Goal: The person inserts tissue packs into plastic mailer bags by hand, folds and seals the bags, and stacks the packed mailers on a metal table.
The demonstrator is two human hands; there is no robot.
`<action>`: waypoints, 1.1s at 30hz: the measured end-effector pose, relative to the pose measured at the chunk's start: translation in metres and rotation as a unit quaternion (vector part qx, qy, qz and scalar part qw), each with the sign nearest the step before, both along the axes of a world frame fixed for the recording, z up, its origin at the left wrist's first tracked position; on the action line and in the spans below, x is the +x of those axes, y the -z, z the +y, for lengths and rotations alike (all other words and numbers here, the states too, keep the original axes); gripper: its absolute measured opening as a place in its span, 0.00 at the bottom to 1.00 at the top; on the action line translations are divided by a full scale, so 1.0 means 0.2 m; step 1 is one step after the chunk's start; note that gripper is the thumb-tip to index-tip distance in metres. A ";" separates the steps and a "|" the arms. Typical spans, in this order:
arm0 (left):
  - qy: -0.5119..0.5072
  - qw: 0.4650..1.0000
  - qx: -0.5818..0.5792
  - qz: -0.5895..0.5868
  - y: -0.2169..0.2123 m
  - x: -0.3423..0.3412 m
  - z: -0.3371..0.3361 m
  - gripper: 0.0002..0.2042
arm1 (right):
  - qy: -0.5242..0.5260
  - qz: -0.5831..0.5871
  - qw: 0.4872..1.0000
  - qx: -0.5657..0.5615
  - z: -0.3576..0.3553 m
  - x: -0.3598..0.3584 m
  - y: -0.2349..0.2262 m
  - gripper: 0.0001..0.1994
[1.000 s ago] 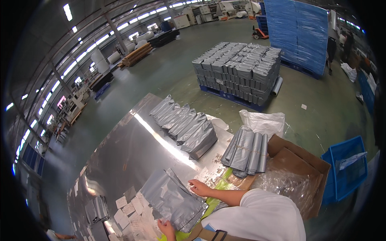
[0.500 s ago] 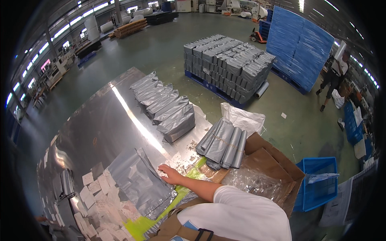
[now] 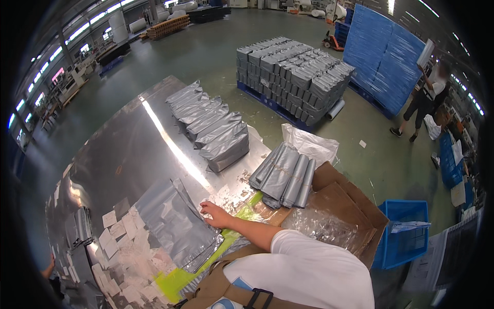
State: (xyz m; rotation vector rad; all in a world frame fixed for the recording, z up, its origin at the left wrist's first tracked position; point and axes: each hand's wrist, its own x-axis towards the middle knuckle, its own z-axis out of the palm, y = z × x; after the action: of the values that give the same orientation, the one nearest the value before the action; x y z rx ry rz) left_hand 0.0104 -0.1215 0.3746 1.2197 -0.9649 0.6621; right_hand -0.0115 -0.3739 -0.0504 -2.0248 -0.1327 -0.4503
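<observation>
My right hand (image 3: 218,215) reaches in over the metal table from the lower right. Its fingers are slightly bent, with the thumb apart from them, and I see nothing held. It is beside the right edge of a flat stack of grey plastic bags (image 3: 177,224), close to the fingertips; whether they touch is unclear. White paper scraps (image 3: 224,198) lie just beyond the hand. Right of it, rolled grey plastic bundles (image 3: 283,175) tied with string lie by an open cardboard box (image 3: 352,206). My left hand is out of view.
Upright grey packs (image 3: 211,129) stand in a row on the metal table (image 3: 123,154). White paper cards (image 3: 121,232) cover its near left. A blue crate (image 3: 406,237) stands at right. Beyond are a loaded pallet (image 3: 293,77) and a walking person (image 3: 429,98). Another person's hand (image 3: 50,267) shows far left.
The whole view has shifted slightly. My right hand stays beside the bag stack, its fingers a little more bent. The person at right has raised a pale roll higher.
</observation>
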 end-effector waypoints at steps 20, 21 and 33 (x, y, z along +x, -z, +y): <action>0.155 0.972 -0.142 -0.103 -0.10 -0.15 -0.02 0.25 | -0.023 0.050 0.998 0.007 0.01 -0.01 -0.04 0.14; 0.145 0.973 -0.142 -0.110 -0.12 -0.18 0.00 0.25 | -0.028 0.053 0.998 0.017 0.07 0.00 -0.01 0.14; -0.368 0.905 -0.044 0.208 0.29 -0.83 0.68 0.10 | -0.085 -0.119 0.972 -0.185 0.23 0.08 -0.23 0.22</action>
State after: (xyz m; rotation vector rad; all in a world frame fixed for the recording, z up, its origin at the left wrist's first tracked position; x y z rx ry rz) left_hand -0.1556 0.0151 0.3173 1.5679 -0.0852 0.9611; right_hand 0.0045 -0.3283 -0.0044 -2.2902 -0.5705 -0.5908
